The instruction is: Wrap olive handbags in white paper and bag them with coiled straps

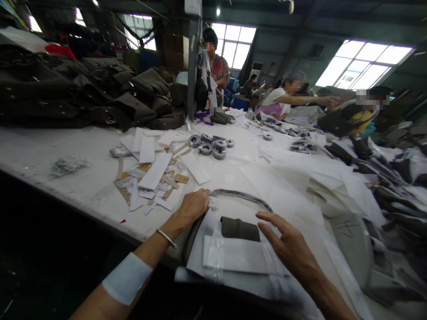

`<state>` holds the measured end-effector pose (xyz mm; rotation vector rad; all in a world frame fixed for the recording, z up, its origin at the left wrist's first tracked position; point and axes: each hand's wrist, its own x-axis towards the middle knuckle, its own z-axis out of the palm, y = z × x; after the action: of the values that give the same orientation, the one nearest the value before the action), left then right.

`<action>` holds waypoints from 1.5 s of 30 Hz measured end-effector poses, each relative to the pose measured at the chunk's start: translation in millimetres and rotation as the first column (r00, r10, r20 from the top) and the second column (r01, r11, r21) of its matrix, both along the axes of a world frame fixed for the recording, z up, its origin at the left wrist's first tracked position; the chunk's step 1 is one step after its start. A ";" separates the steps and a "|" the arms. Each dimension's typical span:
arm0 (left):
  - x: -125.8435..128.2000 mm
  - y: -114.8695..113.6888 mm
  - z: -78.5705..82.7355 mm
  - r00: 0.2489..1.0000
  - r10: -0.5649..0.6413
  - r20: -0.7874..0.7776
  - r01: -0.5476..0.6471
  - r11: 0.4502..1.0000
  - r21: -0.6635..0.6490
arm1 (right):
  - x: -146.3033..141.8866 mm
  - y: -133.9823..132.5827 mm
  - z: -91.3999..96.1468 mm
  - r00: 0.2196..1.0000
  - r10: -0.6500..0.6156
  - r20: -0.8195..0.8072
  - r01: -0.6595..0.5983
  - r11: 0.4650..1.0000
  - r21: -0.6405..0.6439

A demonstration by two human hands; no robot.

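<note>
The white counter [83,138] carries everything here. On it, far beyond the wrapped bag [239,229] and to its left, lies a large pile of dark bags [86,93]; what is inside them I cannot tell. The wrapped bag itself lies at the near edge of the counter. White wrapping covers most of it, a dark part shows in the middle, and its contents are hidden. Under this dark part, a white strip [233,255] lies across.

The right hand [288,242] is half open, fingers spread, near the right end of the bag's handle [240,192]; whether it touches I cannot tell. The left hand [195,205] is bent over the bag's upper left corner; how firmly it grips is hidden. Sheets of paper [293,213] lie to the right of the bag. Beyond it stand grey coils [219,145], and to its left are scattered small tags [156,194].
</note>
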<state>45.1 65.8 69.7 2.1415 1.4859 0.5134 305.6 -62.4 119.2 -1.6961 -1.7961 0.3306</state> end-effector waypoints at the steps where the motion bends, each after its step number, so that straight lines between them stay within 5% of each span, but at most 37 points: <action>1: -1.1 1.9 -1.2 1.000 0.021 0.021 -0.020 1.000 -0.017 | -7.4 3.2 0.2 0.999 0.041 0.003 -0.041 0.999 -0.002; 7: -15.4 12.8 -3.2 0.963 0.072 0.259 -0.031 0.987 -0.160 | -25.2 22.0 4.9 0.992 0.117 -0.048 -0.120 0.990 -0.077; 11: -24.2 13.7 -8.9 0.882 0.142 0.450 0.007 0.950 -0.313 | 6.2 20.3 2.4 0.974 -0.051 -0.220 0.014 0.986 -0.166; 17: -31.3 5.0 -10.6 0.719 0.171 0.674 0.145 0.911 -0.386 | 44.9 14.9 9.0 0.835 -0.311 -0.453 0.211 0.943 -0.257; 21: -41.8 -2.3 -3.3 0.691 0.134 0.710 0.240 0.884 -0.400 | 16.2 30.7 21.0 0.874 -0.162 -0.457 0.071 0.975 -0.211; 27: -57.5 -0.7 -2.0 0.817 0.109 0.566 0.127 0.924 -0.360 | -67.8 90.3 6.5 0.852 0.182 -0.491 -0.280 0.951 -0.133; 31: -53.8 1.8 -8.5 0.929 0.131 0.347 -0.040 0.966 -0.257 | -105.9 124.8 -29.3 0.855 0.197 -0.479 -0.282 0.953 -0.111; 36: -38.4 -7.5 -13.8 0.991 0.057 0.122 -0.056 0.998 -0.019 | -113.3 137.0 -72.5 0.884 0.141 -0.446 -0.207 0.973 -0.101; 41: -47.5 -0.1 -12.5 0.995 -0.064 0.080 0.070 0.995 -0.076 | -106.2 137.1 -89.7 0.913 0.250 -0.322 -0.261 0.965 0.009; 45: -71.0 23.5 -3.9 1.000 -0.002 -0.001 0.002 1.000 -0.023 | -106.5 137.7 -91.4 0.917 0.316 -0.243 -0.311 0.949 0.061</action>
<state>-25.9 89.3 65.8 2.1254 1.4831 0.4924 199.1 75.3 27.8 -1.2813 -1.8678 0.6320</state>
